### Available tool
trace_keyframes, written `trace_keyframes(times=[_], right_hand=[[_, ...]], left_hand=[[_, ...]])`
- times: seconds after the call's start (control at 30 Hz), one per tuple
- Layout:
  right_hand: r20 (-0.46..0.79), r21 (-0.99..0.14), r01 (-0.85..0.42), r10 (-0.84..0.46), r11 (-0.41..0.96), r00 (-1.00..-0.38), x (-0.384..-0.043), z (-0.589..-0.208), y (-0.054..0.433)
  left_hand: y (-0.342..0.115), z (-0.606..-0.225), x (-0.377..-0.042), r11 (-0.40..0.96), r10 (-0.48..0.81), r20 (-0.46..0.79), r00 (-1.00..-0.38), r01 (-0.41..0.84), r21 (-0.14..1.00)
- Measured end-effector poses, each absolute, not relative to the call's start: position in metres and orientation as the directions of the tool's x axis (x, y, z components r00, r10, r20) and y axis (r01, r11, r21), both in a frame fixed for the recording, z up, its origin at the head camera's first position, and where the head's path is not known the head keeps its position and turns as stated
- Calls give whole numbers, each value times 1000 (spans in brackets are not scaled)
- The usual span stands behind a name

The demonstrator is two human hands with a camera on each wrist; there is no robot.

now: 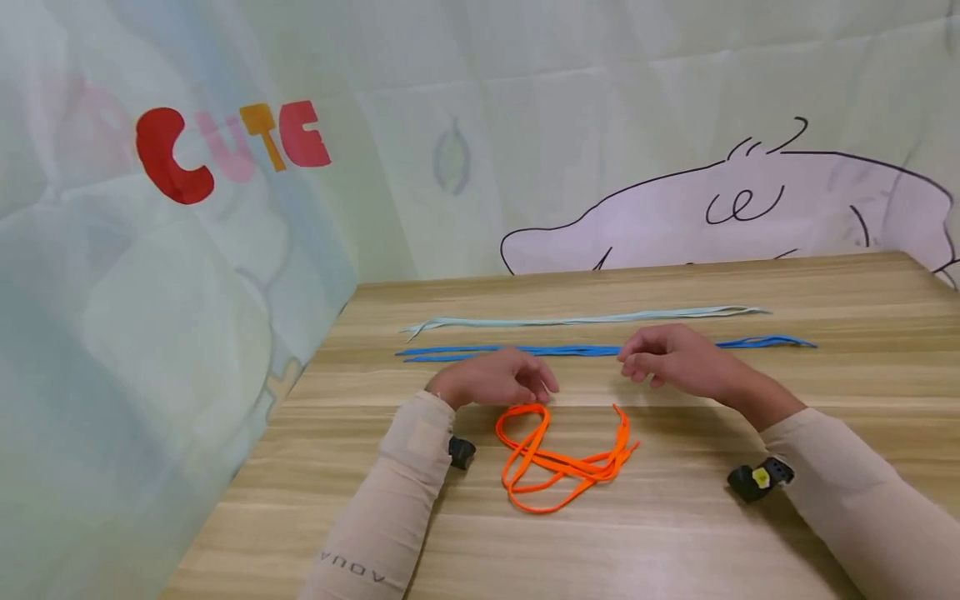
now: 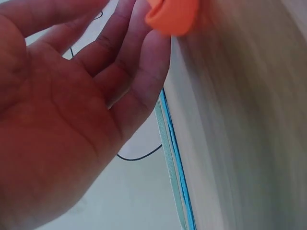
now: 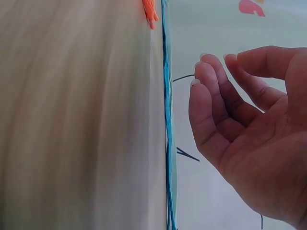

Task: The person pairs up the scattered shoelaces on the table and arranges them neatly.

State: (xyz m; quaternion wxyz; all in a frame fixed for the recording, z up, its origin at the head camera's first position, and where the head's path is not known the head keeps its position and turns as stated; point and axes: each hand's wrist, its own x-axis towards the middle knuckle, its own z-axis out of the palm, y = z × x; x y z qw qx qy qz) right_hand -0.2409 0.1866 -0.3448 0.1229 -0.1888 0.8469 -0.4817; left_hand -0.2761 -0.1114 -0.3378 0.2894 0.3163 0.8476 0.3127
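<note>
An orange shoelace (image 1: 558, 461) lies in loose, crossing loops on the wooden table. My left hand (image 1: 498, 379) is just behind its upper left loop, fingers loosely bent and nothing gripped. In the left wrist view the orange lace (image 2: 173, 17) appears right by the fingertips; whether they touch it I cannot tell. My right hand (image 1: 678, 362) hovers to the right, fingers relaxed and holding nothing, as the right wrist view of the hand (image 3: 254, 124) also shows. It hides part of the blue shoelace (image 1: 577, 351), which is stretched out lengthwise behind both hands.
Farther back, a pale green shoelace (image 1: 525, 322) runs roughly parallel to the blue one. The wooden table (image 1: 360, 517) meets a printed cloth backdrop (image 1: 420, 167) at its far and left edges. Black wrist cameras (image 1: 757, 481) sit on both sleeves.
</note>
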Motion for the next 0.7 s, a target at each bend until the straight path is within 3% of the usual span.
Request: trace_keyframes(times=[0.43, 0.7], right_hand=[[-27, -874, -197, -450, 444, -893, -243, -344, 178], [-33, -893, -180, -459, 412, -888, -245, -347, 179]], left_hand=[[-103, -336, -273, 628, 705, -350, -617, 313, 712], [-107, -340, -277, 626, 700, -293, -651, 363, 690]])
